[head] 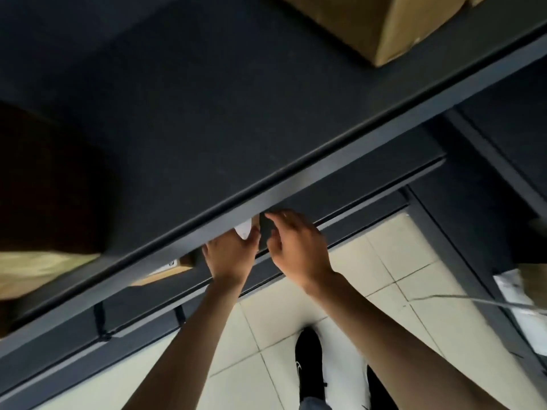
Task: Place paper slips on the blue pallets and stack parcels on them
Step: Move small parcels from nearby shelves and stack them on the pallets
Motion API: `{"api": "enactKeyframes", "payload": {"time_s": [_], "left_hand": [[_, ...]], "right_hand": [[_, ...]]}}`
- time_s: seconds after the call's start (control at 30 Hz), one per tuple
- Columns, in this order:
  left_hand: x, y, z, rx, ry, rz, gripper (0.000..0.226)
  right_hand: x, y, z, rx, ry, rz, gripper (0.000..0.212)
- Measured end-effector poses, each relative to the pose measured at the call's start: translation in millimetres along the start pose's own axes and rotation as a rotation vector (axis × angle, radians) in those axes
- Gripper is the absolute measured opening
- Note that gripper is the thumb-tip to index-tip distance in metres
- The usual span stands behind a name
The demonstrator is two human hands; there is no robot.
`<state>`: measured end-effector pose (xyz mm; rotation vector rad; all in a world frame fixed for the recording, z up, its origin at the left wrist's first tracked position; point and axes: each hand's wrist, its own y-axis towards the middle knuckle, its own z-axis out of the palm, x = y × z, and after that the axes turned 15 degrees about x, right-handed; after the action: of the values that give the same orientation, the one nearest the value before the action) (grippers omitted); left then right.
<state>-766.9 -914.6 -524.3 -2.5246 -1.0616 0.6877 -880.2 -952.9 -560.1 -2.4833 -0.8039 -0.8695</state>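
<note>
Both my hands reach under the front edge of a dark shelf (207, 119). My left hand (229, 255) is closed around a small white paper slip (245, 229), whose corner shows between thumb and fingers. My right hand (299, 247) is just to the right, fingers curled and apart, next to a dark object (265, 232) that I cannot identify; whether it grips it is unclear. A cardboard parcel (384, 22) sits on the shelf at the top right. Another parcel (165, 270) with a white label lies on the lower level, left of my left hand. No blue pallet is in view.
A large brown box (38, 202) sits on the shelf at the left. Dark shelf rails (340, 184) run diagonally across the view. Pale floor tiles (384, 261) lie below, with my black shoe (307, 362) on them. Another rack with papers (512, 288) stands at the right.
</note>
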Motion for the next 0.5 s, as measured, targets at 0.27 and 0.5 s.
{"api": "enactKeyframes", "payload": {"time_s": [0.27,0.5], "left_hand": [[70.4,16.6,-29.5,-0.21,-0.194,-0.224,0.036],[123.0,39.3,-52.2,-0.025,-0.146,-0.215,0.03]], "right_hand": [[29.7,52.7,85.8,-0.013,0.023,0.018,0.055],[51.4,105.3,124.9,0.146,-0.188,0.206,0.077]]}}
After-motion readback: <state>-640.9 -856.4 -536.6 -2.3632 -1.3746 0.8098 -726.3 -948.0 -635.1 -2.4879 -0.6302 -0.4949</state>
